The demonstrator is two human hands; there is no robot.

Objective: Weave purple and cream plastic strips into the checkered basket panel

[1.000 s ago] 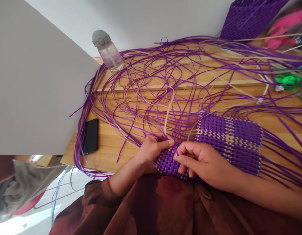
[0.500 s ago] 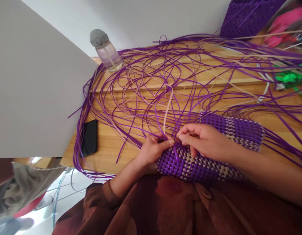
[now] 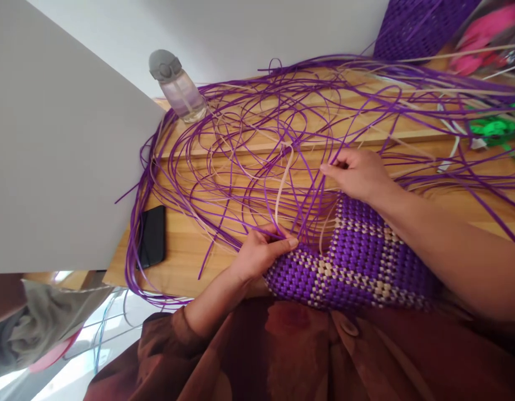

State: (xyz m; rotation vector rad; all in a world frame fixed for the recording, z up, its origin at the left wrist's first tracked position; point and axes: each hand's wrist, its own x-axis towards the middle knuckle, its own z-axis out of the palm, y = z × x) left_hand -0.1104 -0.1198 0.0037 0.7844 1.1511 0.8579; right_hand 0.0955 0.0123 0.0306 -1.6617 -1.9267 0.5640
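Weave (image 3: 344, 278) in purple and beige lies at the near edge of the worktop (image 3: 186, 273), against the person's clothing. In the head view, the left hand (image 3: 257, 253) pinches its upper left edge between thumb and fingers, where loose strands emerge. The right hand (image 3: 361, 175), thumb against curled fingers, appears to pinch a purple strand (image 3: 310, 205) above that edge. Good handling here, I judge, means a firm left pinch at the crossing, an even, steady pull along the strand without twisting it, and care that neighbouring loops do not snag. The lidded bottle (image 3: 180, 94), tilted in view, holds some clear liquid; a transparent bag (image 3: 486, 42) at far right contains pink material.
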